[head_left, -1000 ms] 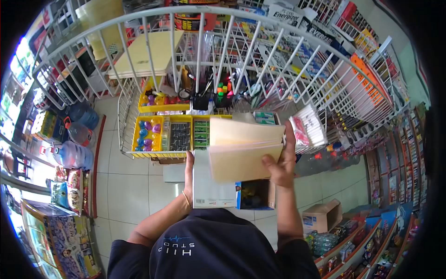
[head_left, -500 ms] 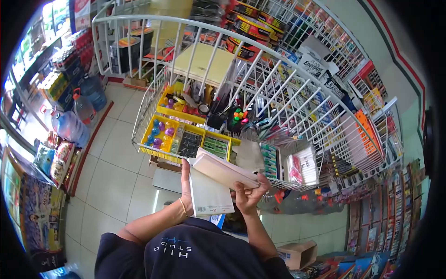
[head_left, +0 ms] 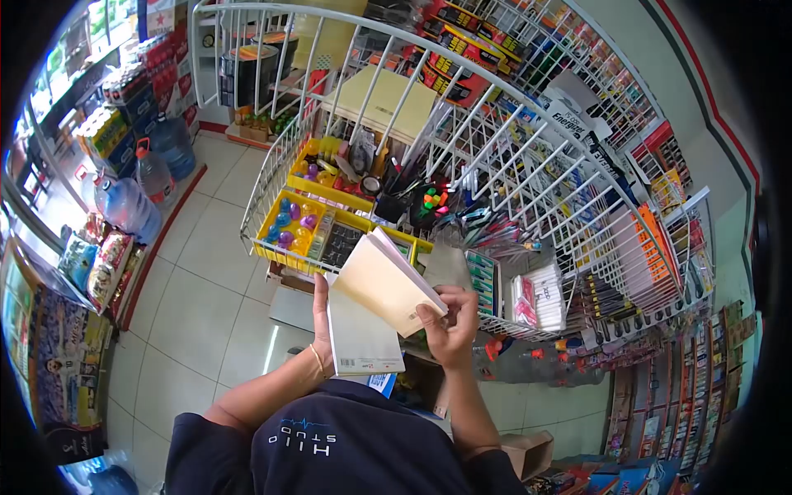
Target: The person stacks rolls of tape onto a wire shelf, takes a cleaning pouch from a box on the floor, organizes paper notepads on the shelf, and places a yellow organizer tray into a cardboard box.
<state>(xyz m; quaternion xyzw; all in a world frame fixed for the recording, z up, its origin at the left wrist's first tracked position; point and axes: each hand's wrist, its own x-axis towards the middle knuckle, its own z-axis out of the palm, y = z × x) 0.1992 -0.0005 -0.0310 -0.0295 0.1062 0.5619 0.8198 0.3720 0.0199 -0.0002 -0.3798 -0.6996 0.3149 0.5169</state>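
In my left hand point(head_left: 322, 328) is a white booklet point(head_left: 363, 334) with a barcode at its lower corner, the thumb lying straight along its left edge. My right hand point(head_left: 452, 326) pinches several cream booklets point(head_left: 384, 285) by their lower right corner, thumb in front. These overlap the upper part of the white one at a slant, and I cannot tell whether the two touch. Behind them is a white wire basket point(head_left: 247, 235). Inside its near side a yellow tray point(head_left: 268, 257) holds colourful plastic pieces point(head_left: 289, 224) and small boxes.
Pens and highlighters point(head_left: 433, 200), white packets point(head_left: 549, 297) and battery boxes point(head_left: 569, 115) fill the wire racks. Large water bottles point(head_left: 128, 206) stand at the left. An open cardboard box point(head_left: 528, 452) is on the floor at lower right, near packed shelves point(head_left: 676, 396).
The cream booklets have turned so that a broad front face shows, and their top edges are fanned apart. Both hands sit slightly further left in the picture. The camera view has shifted a little.
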